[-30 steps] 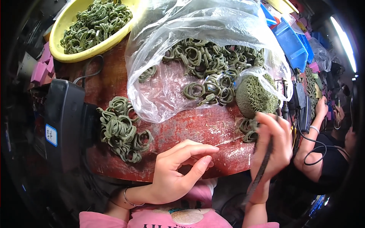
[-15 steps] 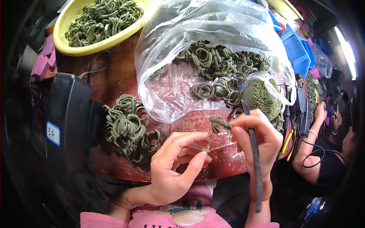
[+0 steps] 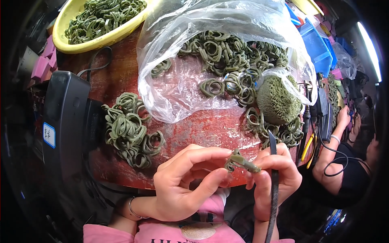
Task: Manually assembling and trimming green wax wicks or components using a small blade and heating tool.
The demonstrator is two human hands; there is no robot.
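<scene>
A small green coil [image 3: 240, 161] is held between both hands just above the near edge of the red table [image 3: 202, 129], in front of the body. The coil is pinched at one end by the thumb and forefinger of the left hand [image 3: 184, 184], and at the other end by the fingertips of the right hand [image 3: 275, 178]. A thin dark tool [image 3: 274, 182] is also gripped in the right hand, clamped along the palm by the closed lower fingers, its tip pointing up past the knuckles. For this step to go well, the coil should be kept pinched lightly at both ends so that its loops are not crushed, and the tool should be kept clear of the piece until it is needed. The grip should be kept close to the ends, as the part is judged to be soft and easily bent. The left wrist is bent inward with the palm turned toward the body, the remaining fingers curled loosely below the pinch. The right forearm rises steeply from the lower edge, the fist upright. A loose pile of coils [image 3: 129, 130] lies left of the hands on the table; more coils lie under a clear bag [image 3: 227, 48] behind, and a yellow bowl [image 3: 73, 42] of them stands at the far left.
</scene>
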